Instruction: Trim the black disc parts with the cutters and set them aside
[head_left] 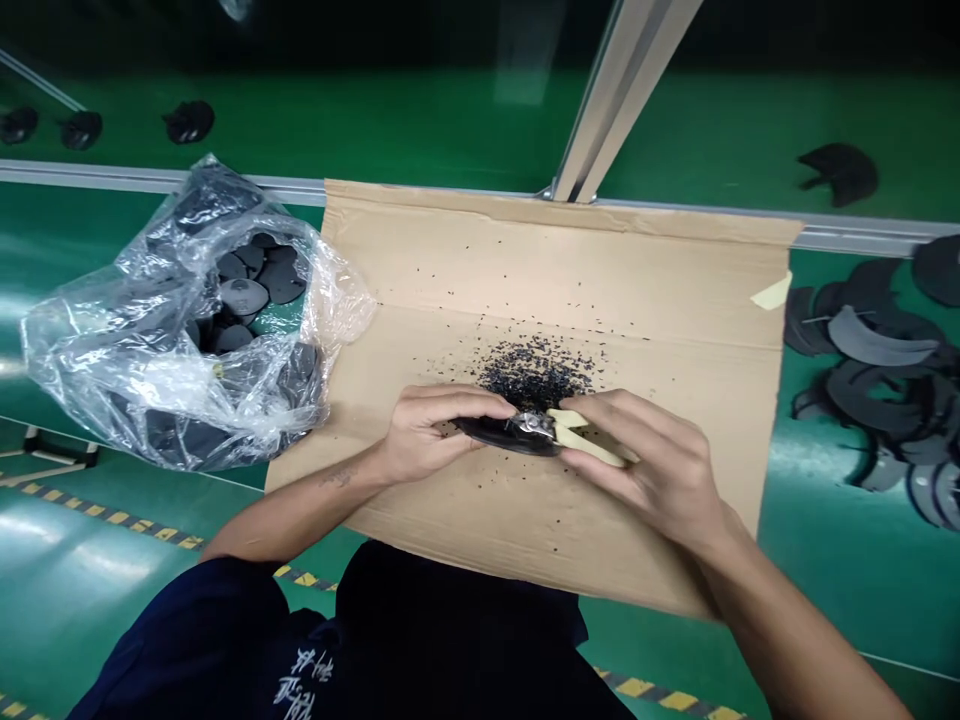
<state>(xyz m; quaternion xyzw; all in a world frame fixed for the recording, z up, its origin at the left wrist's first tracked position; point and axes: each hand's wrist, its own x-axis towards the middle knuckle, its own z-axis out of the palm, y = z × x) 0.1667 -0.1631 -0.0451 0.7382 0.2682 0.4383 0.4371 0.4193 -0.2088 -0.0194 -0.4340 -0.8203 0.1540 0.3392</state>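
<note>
Fingers of the left hand (439,435) close around a flat black rubber piece (491,434), its long axis running sideways into the metal head of yellow-handled nippers (589,438) gripped by the right hand (645,465).

Print: white characters (296,680) | On: dark shirt (450,640) | Reading: too blurred, illegible

The left hand (431,435) and the right hand (645,470) are held close together in front of the body, both closed, with the fingers (600,420) of the right hand curled inward. Both forearms are extended forward at an angle, and a small tattoo is seen on the left forearm (315,500).
</note>
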